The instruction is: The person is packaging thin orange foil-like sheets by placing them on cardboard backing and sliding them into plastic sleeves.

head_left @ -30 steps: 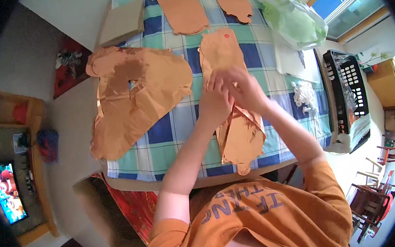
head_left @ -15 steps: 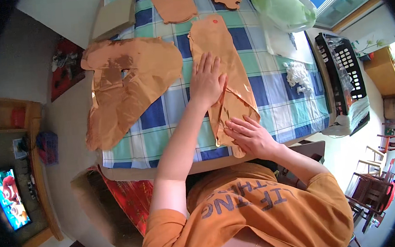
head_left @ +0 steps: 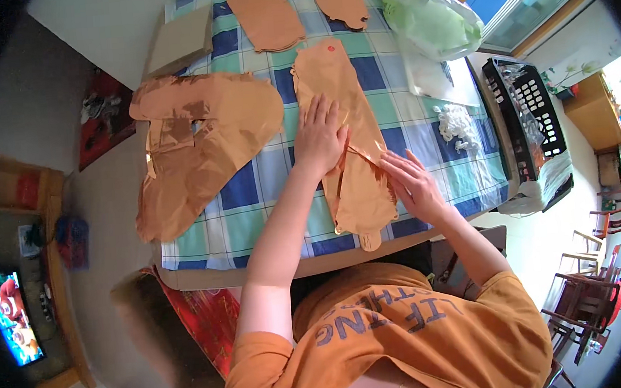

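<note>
A flat copper-coloured foil balloon [head_left: 363,208], folded long and narrow, lies lengthwise on the checked tablecloth in front of me. Its tab hangs toward the near table edge, and a small red spot marks its far end. My left hand [head_left: 320,138] rests flat on the middle of the foil, fingers stretched out. Along the balloon's right edge is my right hand [head_left: 415,186], its fingers straight and touching the foil beside a diagonal fold. To the left lies a wider, unfolded copper foil balloon [head_left: 210,129] with a small slot in it.
Folded copper foil pieces [head_left: 268,22] lie at the far side. A pale green plastic bag [head_left: 436,23] and a bundle of white ribbon [head_left: 457,125] are on the right of the table. Past its right edge stands a black crate [head_left: 537,110]. A flat box [head_left: 180,40] sits far left.
My right hand has slid from the balloon's near end up and out to its right edge. The near part of the foil now lies flatter. My left hand stays on the middle.
</note>
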### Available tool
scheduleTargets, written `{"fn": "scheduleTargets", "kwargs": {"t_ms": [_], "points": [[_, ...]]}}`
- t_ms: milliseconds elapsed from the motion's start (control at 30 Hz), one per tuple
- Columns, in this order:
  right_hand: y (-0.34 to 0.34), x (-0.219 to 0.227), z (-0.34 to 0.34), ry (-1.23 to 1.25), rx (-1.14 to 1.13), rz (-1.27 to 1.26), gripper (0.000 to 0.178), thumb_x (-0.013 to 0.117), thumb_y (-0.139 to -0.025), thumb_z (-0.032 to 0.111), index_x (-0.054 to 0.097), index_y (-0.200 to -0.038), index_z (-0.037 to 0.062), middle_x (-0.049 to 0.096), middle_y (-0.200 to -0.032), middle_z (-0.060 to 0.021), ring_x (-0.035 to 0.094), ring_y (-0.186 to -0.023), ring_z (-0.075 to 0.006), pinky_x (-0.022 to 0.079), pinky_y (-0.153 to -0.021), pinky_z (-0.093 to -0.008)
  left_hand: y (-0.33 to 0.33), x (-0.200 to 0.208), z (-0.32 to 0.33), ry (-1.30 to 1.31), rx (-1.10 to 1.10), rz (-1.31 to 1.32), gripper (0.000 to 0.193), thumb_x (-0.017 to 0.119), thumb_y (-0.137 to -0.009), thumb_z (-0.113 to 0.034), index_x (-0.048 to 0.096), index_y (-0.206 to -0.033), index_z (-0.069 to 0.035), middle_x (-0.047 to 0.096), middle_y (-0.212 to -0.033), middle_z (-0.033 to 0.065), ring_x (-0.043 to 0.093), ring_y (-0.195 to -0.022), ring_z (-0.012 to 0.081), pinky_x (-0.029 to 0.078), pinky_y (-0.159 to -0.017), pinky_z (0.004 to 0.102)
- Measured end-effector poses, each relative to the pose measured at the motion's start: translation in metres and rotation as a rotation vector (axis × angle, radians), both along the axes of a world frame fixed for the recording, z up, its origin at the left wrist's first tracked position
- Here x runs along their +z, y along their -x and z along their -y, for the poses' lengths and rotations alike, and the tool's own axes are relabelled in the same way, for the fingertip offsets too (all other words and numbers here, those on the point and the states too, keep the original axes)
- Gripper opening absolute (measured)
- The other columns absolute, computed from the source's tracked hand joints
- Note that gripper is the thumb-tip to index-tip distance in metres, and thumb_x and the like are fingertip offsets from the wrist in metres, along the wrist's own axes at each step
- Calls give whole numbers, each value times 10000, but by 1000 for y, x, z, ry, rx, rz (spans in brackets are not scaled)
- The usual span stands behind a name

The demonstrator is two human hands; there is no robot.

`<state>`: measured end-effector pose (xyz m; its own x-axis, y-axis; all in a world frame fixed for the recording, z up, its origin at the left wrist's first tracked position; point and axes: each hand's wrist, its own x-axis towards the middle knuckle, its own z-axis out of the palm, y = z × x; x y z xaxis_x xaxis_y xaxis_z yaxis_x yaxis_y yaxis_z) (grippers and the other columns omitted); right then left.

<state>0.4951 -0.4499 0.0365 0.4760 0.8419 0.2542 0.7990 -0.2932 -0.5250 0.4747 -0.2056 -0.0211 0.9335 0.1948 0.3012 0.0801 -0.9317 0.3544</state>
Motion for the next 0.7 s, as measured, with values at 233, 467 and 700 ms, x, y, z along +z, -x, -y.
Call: {"fn": "scheduleTargets", "kwargs": {"t_ms": [233, 467, 700], "points": [[26, -7, 53, 167, 146, -86, 473, 532, -810, -28, 574, -1270, 73, 554, -1331, -137, 484, -1289, -287, 281, -1110, -526, 0, -3, 0, -15, 7, 1, 555, 489, -948, -347, 385, -1404, -50, 351, -1484, 160, 276, -1406, 303, 229, -1135, 481], [48, 8, 45, 109, 170, -67, 470, 538, -808, -20, 599, -1258, 102, 541, -1358, -75, 467, -1308, -245, 273, -1121, -505, 1, -3, 1, -12, 4, -14, 558, 485, -950, -355, 386, -1406, -48, 355, -1482, 161, 287, -1402, 305, 221, -1139, 478], [40, -11, 47, 154, 246, -27, 404, 574, -864, 82, 595, -1267, 102, 551, -1349, -58, 471, -1304, -237, 240, -1136, -497, -1, -1, 0, -36, 5, 20, 552, 503, -942, -348, 403, -1397, -51, 371, -1472, 160, 302, -1394, 304, 235, -1132, 480]]}}
